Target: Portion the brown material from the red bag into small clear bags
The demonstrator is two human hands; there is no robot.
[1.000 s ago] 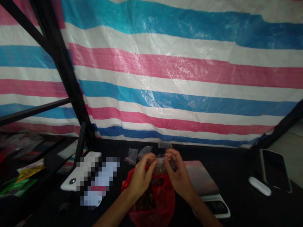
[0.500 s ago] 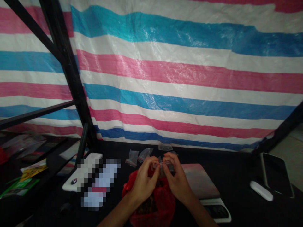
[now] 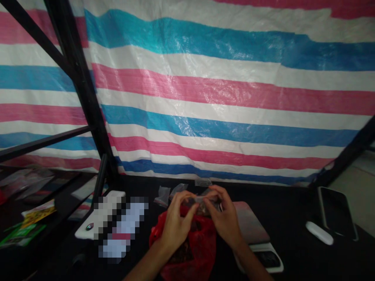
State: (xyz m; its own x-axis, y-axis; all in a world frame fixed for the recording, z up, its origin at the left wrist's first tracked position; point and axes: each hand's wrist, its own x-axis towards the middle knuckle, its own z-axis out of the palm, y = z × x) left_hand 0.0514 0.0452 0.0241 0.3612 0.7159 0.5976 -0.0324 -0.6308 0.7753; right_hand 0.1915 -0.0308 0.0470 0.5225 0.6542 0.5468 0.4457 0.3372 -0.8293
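My left hand [image 3: 178, 222] and my right hand [image 3: 225, 218] pinch the top edge of a small clear plastic bag [image 3: 200, 205] between their fingertips. Dark contents show through it. Under my hands sits a red plastic bag [image 3: 187, 242] holding something dark brown, and my left wrist is close to it. Beyond my fingers lie several small clear plastic bags [image 3: 163, 196] on the black table top [image 3: 278, 203]. A digital scale with a pinkish top [image 3: 250, 222] stands just right of my right hand, and that hand does not touch it.
A phone [image 3: 336, 212] and a white oval object [image 3: 319, 233] lie at the right. Pixelated white items [image 3: 117, 226] lie left of the red bag. A black metal frame [image 3: 84, 101] and a striped tarp [image 3: 219, 97] stand behind. Packets lie on a lower left shelf [image 3: 32, 230].
My fingertips have spread the small bag's top wider and lifted it slightly. The head view has shifted slightly, while the red bag and scale stay in place.
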